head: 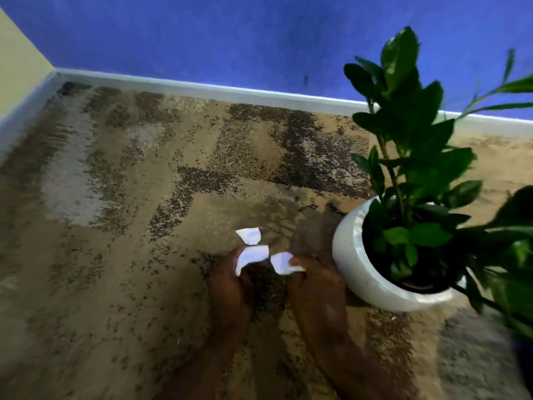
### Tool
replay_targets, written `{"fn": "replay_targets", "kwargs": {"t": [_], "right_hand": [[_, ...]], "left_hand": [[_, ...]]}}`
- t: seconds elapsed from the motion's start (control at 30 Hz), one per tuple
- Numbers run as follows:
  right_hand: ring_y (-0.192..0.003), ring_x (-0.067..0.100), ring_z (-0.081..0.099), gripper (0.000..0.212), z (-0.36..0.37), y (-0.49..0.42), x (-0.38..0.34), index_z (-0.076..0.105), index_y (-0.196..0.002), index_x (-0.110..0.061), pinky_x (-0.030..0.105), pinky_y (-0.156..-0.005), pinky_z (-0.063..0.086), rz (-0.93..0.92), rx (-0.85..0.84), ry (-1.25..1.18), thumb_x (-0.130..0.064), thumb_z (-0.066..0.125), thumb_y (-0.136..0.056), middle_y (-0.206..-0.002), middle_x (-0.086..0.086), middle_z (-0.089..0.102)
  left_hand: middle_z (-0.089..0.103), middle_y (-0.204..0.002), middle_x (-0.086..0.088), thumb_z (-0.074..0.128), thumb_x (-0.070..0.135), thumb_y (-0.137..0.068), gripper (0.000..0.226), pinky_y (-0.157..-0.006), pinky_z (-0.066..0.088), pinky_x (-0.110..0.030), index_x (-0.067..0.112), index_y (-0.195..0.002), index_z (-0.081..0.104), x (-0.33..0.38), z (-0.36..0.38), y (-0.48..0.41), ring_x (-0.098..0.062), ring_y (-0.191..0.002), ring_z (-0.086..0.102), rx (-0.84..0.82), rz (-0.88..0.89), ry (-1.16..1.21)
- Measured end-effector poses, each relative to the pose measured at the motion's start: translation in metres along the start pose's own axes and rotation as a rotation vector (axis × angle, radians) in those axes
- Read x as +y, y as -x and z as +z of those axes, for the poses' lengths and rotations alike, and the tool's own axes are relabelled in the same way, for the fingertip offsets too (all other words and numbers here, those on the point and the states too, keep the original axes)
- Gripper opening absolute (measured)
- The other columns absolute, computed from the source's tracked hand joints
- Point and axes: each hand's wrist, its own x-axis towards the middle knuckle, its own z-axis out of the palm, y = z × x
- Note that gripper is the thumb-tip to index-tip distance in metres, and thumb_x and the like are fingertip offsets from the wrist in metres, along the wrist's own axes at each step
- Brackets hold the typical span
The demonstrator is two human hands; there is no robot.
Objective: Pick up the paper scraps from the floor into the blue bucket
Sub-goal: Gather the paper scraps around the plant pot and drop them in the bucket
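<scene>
Both hands reach low over the speckled carpet (144,197); the left hand (230,287) has its grip clamped on a white paper scrap (250,255), and the right hand (315,287) pinches a second scrap (281,262) just beside it at 3 o'clock; a third scrap (248,235) lies on the floor at 12 o'clock of the hands, close to them; a white plant pot (354,255) stands near at 3 o'clock; the bucket is out of view.

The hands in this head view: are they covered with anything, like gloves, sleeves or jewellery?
No. The left hand and right hand are both bare, with no gloves. The forearms show no sleeves down to the frame's bottom edge. No watch or ring is visible, though the picture is dim and blurred.
</scene>
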Motion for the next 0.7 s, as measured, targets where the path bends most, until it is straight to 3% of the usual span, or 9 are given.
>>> {"fn": "replay_targets", "kwargs": {"t": [0.07, 0.13, 0.2, 0.27, 0.33, 0.4, 0.5, 0.63, 0.7], "right_hand": [[-0.09, 0.025, 0.07, 0.02, -0.018, 0.03, 0.011, 0.077, -0.087, -0.009, 0.027, -0.094, 0.046, -0.004, 0.087, -0.033, 0.007, 0.073, -0.074, -0.093, 0.01, 0.075], [-0.084, 0.022, 0.071, 0.024, -0.037, 0.053, 0.022, 0.078, -0.083, -0.013, 0.031, -0.081, 0.054, -0.051, 0.094, -0.023, 0.007, 0.071, -0.071, -0.09, 0.005, 0.075], [-0.08, 0.017, 0.071, 0.033, -0.056, 0.071, 0.029, 0.078, -0.08, -0.018, 0.03, -0.075, 0.056, -0.007, 0.134, -0.07, 0.011, 0.071, -0.065, -0.089, -0.002, 0.075], [-0.078, 0.018, 0.07, 0.039, -0.076, 0.093, 0.039, 0.077, -0.078, -0.018, 0.026, -0.076, 0.053, 0.046, 0.175, -0.068, 0.016, 0.069, -0.061, -0.086, 0.002, 0.075], [-0.076, 0.015, 0.067, 0.041, -0.1, 0.116, 0.052, 0.077, -0.075, -0.015, 0.009, -0.077, 0.044, 0.082, 0.234, -0.03, 0.02, 0.068, -0.057, -0.083, 0.006, 0.072], [-0.075, 0.01, 0.065, 0.04, -0.127, 0.136, 0.061, 0.077, -0.074, -0.017, 0.0, -0.073, 0.037, 0.139, 0.269, 0.002, 0.019, 0.069, -0.057, -0.082, 0.004, 0.073], [-0.074, 0.008, 0.066, 0.034, -0.179, 0.167, 0.075, 0.077, -0.074, -0.022, 0.0, -0.07, 0.038, 0.244, 0.35, -0.007, 0.009, 0.071, -0.065, -0.08, -0.005, 0.072], [-0.07, -0.002, 0.064, 0.034, -0.259, 0.197, 0.092, 0.074, -0.071, -0.028, 0.011, -0.068, 0.044, 0.342, 0.517, -0.032, 0.005, 0.063, -0.074, -0.072, -0.007, 0.072], [-0.069, -0.006, 0.063, 0.035, -0.296, 0.205, 0.1, 0.073, -0.072, -0.027, 0.01, -0.065, 0.043, 0.343, 0.618, 0.028, 0.005, 0.061, -0.074, -0.069, -0.004, 0.072]], "left_hand": [[0.071, -0.109, 0.007, 0.06, 0.008, -0.092, 0.024, -0.094, 0.05, -0.033, 0.02, -0.111, 0.066, 0.003, -0.003, 0.03, -0.012, -0.104, 0.065, 0.017, -0.076, -0.016], [0.071, -0.107, 0.003, 0.054, -0.004, -0.09, 0.029, -0.094, 0.05, -0.032, 0.016, -0.108, 0.066, 0.008, -0.002, 0.047, -0.011, -0.102, 0.065, 0.055, -0.137, -0.032], [0.071, -0.105, 0.003, 0.053, 0.0, -0.091, 0.027, -0.092, 0.048, -0.029, 0.018, -0.104, 0.067, 0.023, 0.002, 0.059, -0.015, -0.102, 0.065, 0.086, -0.197, -0.121], [0.072, -0.105, 0.008, 0.051, 0.008, -0.093, 0.025, -0.096, 0.046, -0.026, 0.02, -0.101, 0.071, 0.046, 0.008, 0.079, -0.011, -0.104, 0.065, -0.072, -0.209, -0.096], [0.073, -0.1, 0.017, 0.05, 0.012, -0.089, 0.03, -0.096, 0.045, -0.02, 0.026, -0.099, 0.074, 0.075, 0.023, 0.105, 0.0, -0.101, 0.064, -0.293, -0.176, -0.062], [0.075, -0.091, 0.011, 0.048, 0.027, -0.083, 0.029, -0.087, 0.049, -0.023, 0.027, -0.093, 0.075, 0.104, 0.042, 0.129, -0.006, -0.092, 0.068, -0.397, -0.19, -0.119], [0.074, -0.076, 0.008, 0.049, 0.032, -0.084, 0.026, -0.077, 0.051, -0.027, 0.024, -0.084, 0.074, 0.141, 0.075, 0.164, -0.011, -0.078, 0.068, -0.499, -0.164, -0.215], [0.069, -0.057, 0.009, 0.05, 0.03, -0.086, 0.03, -0.075, 0.055, -0.032, 0.019, -0.063, 0.067, 0.204, 0.119, 0.19, -0.017, -0.069, 0.069, -0.657, -0.099, -0.184], [0.071, -0.059, 0.01, 0.049, 0.028, -0.086, 0.027, -0.075, 0.057, -0.037, 0.02, -0.064, 0.063, 0.235, 0.14, 0.196, -0.018, -0.068, 0.07, -0.725, -0.08, -0.129]]}}
